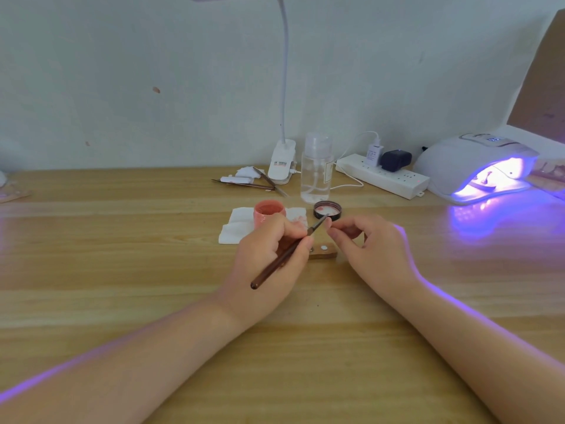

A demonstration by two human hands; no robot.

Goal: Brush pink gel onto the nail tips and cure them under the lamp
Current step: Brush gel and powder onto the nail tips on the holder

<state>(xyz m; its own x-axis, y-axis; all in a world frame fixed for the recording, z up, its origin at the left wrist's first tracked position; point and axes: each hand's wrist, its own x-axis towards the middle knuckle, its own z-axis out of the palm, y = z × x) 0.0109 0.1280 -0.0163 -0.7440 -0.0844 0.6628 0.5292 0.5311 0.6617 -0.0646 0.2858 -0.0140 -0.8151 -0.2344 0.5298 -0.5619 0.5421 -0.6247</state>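
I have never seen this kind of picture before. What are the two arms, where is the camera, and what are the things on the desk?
There is no machine here: the arms belong to a person, and the single camera sits on that person's head, looking forward and down.

The left hand holds a thin brush like a pen. The right hand pinches something small at the brush's tip; it is too small to tell, probably a nail tip.

On the wooden desk stand an open jar of pink gel on a white pad, with its lid beside it. Behind are a clear bottle, a clip lamp and a power strip. At the right, the curing lamp glows violet.
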